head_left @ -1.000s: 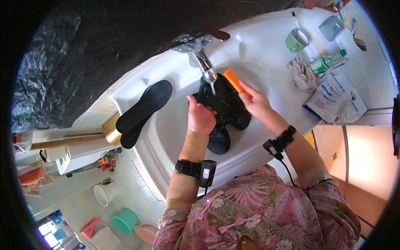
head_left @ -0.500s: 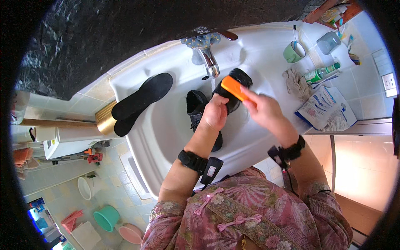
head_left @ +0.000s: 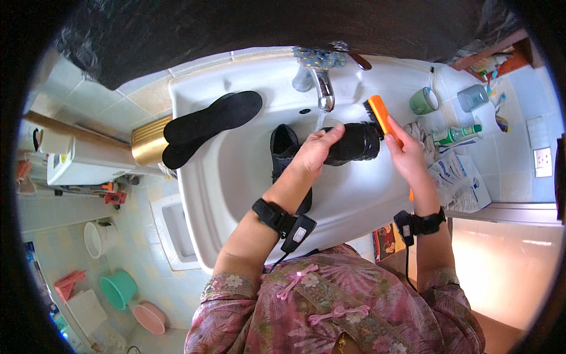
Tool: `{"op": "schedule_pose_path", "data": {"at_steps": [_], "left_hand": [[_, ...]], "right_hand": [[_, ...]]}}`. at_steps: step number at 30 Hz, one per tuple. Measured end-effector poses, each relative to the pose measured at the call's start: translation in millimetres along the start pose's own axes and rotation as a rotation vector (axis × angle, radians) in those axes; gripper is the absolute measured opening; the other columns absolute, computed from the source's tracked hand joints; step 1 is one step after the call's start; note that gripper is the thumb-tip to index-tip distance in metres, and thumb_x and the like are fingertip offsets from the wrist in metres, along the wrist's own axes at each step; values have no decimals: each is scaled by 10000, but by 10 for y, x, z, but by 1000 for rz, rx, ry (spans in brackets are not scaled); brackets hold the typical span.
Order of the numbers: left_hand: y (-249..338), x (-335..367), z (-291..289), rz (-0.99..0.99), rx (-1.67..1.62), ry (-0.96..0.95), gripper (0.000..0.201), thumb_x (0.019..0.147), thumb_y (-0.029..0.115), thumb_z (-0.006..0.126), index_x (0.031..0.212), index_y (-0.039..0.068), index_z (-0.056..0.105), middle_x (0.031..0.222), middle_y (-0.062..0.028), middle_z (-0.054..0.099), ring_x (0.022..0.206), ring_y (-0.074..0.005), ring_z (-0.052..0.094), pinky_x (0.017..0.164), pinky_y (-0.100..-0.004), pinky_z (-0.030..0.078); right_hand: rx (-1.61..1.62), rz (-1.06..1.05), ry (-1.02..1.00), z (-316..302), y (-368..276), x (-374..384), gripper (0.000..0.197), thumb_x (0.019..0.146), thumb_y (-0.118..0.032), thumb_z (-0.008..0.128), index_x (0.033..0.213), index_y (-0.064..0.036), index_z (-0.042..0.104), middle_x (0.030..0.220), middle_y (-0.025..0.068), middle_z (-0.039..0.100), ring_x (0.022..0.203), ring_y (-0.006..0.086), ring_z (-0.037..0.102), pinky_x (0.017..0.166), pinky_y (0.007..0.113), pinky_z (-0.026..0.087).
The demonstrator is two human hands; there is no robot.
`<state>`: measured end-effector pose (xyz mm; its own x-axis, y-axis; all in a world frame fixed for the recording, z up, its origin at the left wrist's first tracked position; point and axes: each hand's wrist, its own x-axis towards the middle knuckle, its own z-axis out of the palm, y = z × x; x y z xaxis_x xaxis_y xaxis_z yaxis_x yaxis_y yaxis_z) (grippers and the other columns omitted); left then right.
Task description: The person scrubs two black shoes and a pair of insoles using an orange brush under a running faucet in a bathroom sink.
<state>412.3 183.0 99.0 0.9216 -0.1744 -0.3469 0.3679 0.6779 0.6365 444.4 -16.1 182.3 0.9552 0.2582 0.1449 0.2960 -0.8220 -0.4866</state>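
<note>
My left hand (head_left: 315,152) grips one end of a wet black shoe (head_left: 355,143), holding it sideways over the white sink (head_left: 233,197) just below the faucet (head_left: 323,97). A thin stream of water runs down beside my fingers. In my right hand (head_left: 407,150) is an orange scrubbing brush (head_left: 384,118), its dark bristles facing the shoe's far right end. The second black shoe (head_left: 284,146) rests in the basin, partly hidden behind my left forearm. Two black insoles (head_left: 209,125) lie overlapping on the sink's left rim.
On the right ledge are a green mug (head_left: 424,101), a clear container (head_left: 473,98), a green bottle (head_left: 458,134), a crumpled cloth (head_left: 421,137) and a white plastic bag (head_left: 460,182). A gold box (head_left: 150,143) stands left of the sink. Teal (head_left: 118,289) and pink basins (head_left: 150,317) sit on the floor.
The shoe has turned from upright-slanting to sideways, its free end now pointing right. My right hand has swung the brush from across the shoe to its right end, bristles now visible.
</note>
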Motion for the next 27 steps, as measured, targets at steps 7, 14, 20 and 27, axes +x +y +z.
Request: {"op": "schedule_pose_path", "data": {"at_steps": [7, 14, 20, 27], "left_hand": [[74, -321, -395, -46, 1031, -77, 127, 664, 55, 626, 733, -42, 584, 698, -8, 573, 685, -103, 508, 642, -269, 425], [-223, -566, -764, 41, 708, -76, 290, 635, -28, 583, 924, -14, 563, 828, -11, 573, 782, -106, 517, 731, -251, 415], [-194, -598, -721, -35, 534, 54, 403, 584, -16, 573, 986, -20, 566, 874, -34, 591, 839, -132, 531, 779, -253, 418], [-298, -701, -886, -104, 392, 141, 366, 667, 69, 652, 1006, -38, 562, 893, -56, 602, 822, -134, 542, 760, -268, 437]], "right_hand": [[376, 71, -545, 282, 154, -561, 401, 825, -165, 573, 1212, -106, 485, 895, 8, 627, 703, 51, 512, 645, 206, 435], [190, -101, -595, 767, -229, -509, 395, 818, -122, 559, 1206, -141, 486, 859, 146, 618, 676, 155, 588, 633, 261, 458], [-187, 53, -489, 1026, -145, 110, 369, 839, -231, 540, 1204, -224, 485, 866, 141, 623, 704, 267, 604, 654, 325, 470], [143, -115, -724, 1007, -168, -277, 360, 816, -298, 553, 1173, -297, 510, 794, 114, 630, 650, 247, 605, 634, 331, 479]]}}
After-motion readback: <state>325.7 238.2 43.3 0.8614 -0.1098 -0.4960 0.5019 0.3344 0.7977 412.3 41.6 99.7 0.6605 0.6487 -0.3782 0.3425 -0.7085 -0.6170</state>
